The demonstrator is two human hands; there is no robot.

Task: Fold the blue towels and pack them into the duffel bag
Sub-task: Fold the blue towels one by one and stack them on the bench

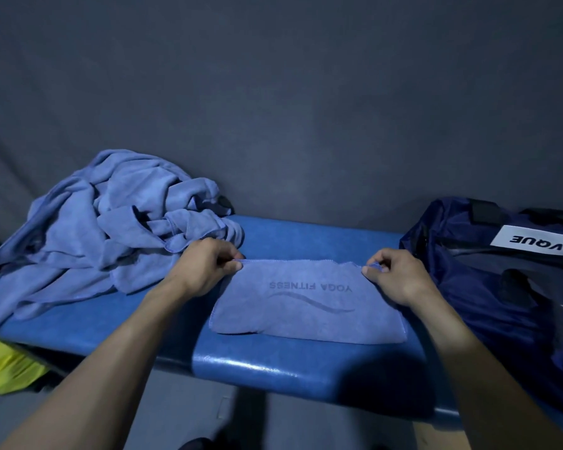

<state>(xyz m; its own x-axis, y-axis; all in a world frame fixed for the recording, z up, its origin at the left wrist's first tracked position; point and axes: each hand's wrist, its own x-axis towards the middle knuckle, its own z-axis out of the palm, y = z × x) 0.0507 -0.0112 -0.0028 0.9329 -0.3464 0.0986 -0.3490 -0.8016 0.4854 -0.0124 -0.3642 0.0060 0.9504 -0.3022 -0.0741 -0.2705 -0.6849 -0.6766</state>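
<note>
At the centre of the frame a folded towel (pixel 306 303) lies on the blue bench (pixel 273 362) — the left hand (pixel 202 267) and right hand (pixel 394 274) each pinch a far corner. Heaped towels (pixel 111 228) sit at left, the duffel bag (pixel 501 287) at right.

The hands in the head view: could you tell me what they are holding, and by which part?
Both pinch the folded blue towel by its far corners: the left hand the far left corner, the right hand the far right.
</note>
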